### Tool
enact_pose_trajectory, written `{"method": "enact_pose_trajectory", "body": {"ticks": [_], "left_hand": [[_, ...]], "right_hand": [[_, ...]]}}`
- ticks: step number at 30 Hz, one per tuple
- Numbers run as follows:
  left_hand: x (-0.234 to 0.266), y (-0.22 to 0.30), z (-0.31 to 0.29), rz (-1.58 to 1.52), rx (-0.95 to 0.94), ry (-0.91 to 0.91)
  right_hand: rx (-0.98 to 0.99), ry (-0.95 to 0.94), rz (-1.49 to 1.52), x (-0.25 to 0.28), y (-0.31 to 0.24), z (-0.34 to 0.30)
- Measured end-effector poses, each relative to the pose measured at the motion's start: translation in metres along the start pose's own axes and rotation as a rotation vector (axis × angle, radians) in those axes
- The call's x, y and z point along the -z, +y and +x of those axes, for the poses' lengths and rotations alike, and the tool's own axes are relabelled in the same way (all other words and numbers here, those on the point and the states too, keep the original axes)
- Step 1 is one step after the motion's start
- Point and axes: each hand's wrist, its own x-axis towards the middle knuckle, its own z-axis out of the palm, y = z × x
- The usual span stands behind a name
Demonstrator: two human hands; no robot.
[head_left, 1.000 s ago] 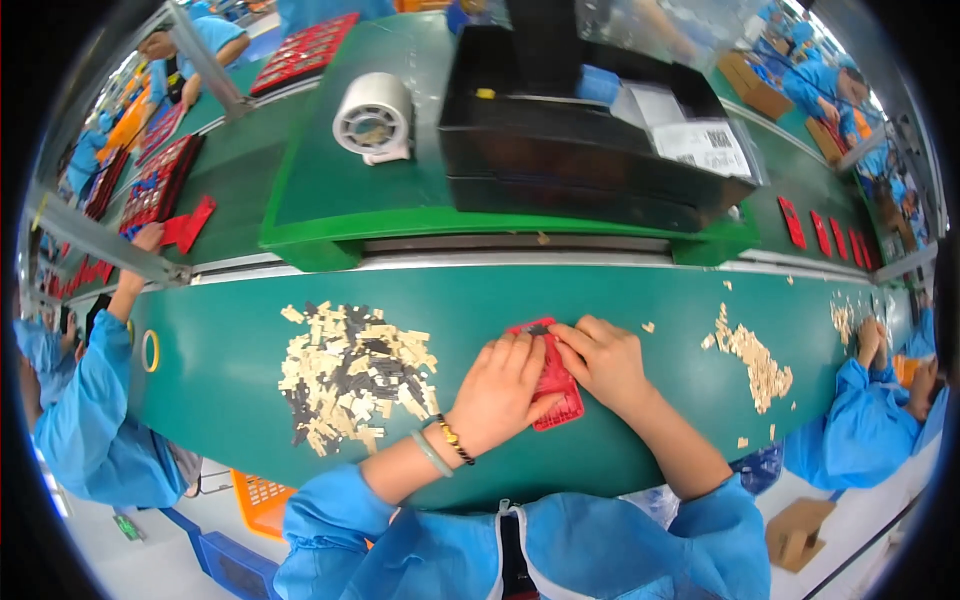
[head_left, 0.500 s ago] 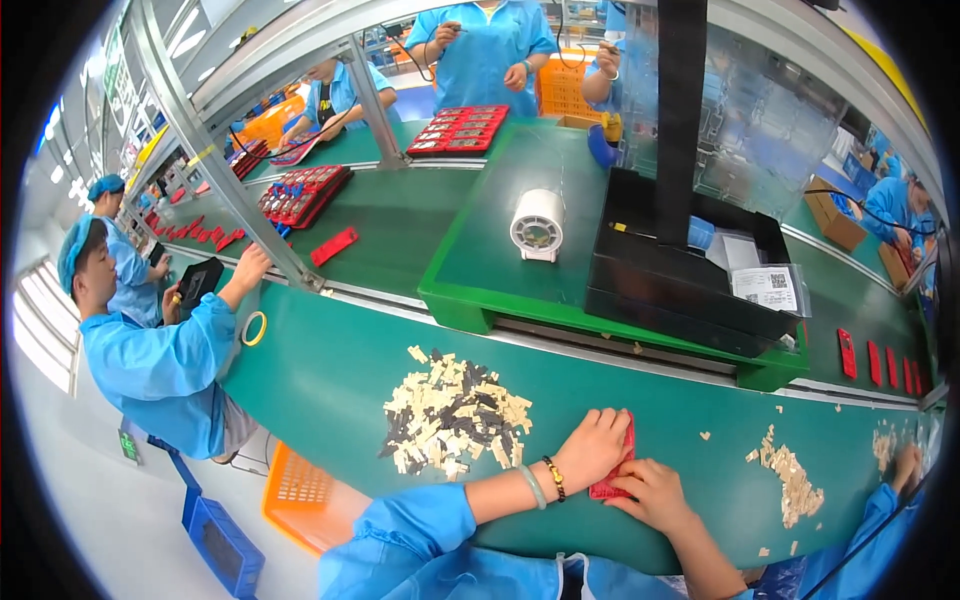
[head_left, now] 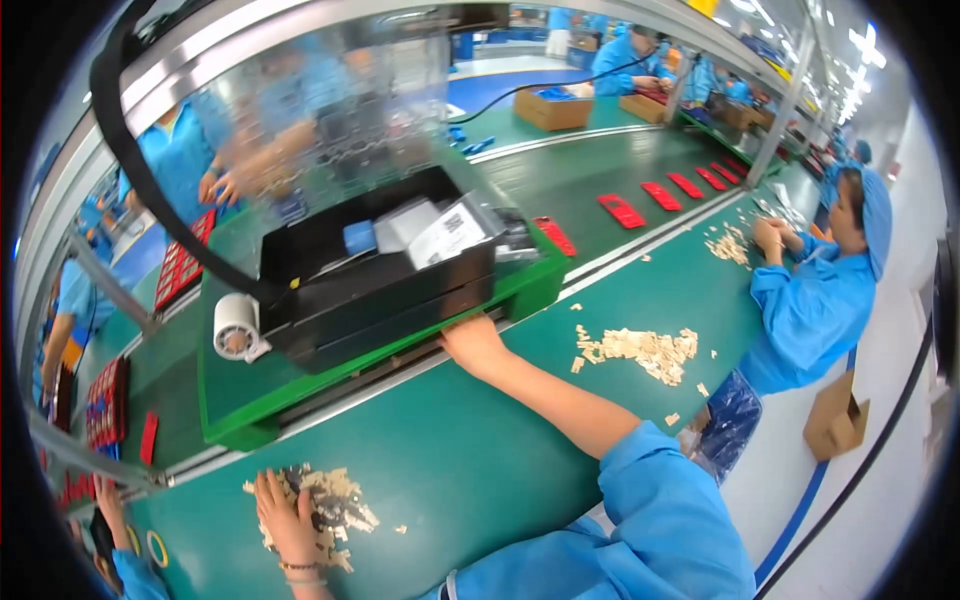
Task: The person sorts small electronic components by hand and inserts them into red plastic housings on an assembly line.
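Note:
My left hand [head_left: 287, 520] lies over a pile of small cream and black flat pieces [head_left: 340, 500], its fingers stretched out on top of them and holding nothing I can see. My right arm reaches forward across the green worktop [head_left: 500, 430]. At its end my right hand [head_left: 472, 345] goes in under the edge of the green raised platform [head_left: 532, 296], by the black tray [head_left: 400, 318]. The fingers there are hidden, and so is anything they may hold.
A second heap of cream pieces [head_left: 650, 350] lies to the right. Red parts [head_left: 622, 210] sit in a row on the conveyor [head_left: 560, 180] beyond the rail. A white cylindrical device [head_left: 236, 328] stands on the platform. A co-worker [head_left: 825, 270] sits at the right.
My view has swung to the right. Both hands have let go of the red part; the left has moved onto the pile, the right forward under the platform. The red part is no longer in my hands.

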Motion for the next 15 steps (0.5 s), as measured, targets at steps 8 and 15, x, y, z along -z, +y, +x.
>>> {"method": "enact_pose_trajectory", "body": {"ticks": [8, 15], "left_hand": [[0.0, 0.003, 0.009, -0.256, 0.039, 0.034], [-0.019, -0.035, -0.01, 0.0, 0.244, 0.111]], "right_hand": [[0.139, 0.127, 0.002, 0.095, 0.07, -0.094], [-0.485, 0.257, 0.046, 0.116, 0.217, -0.084]]}}
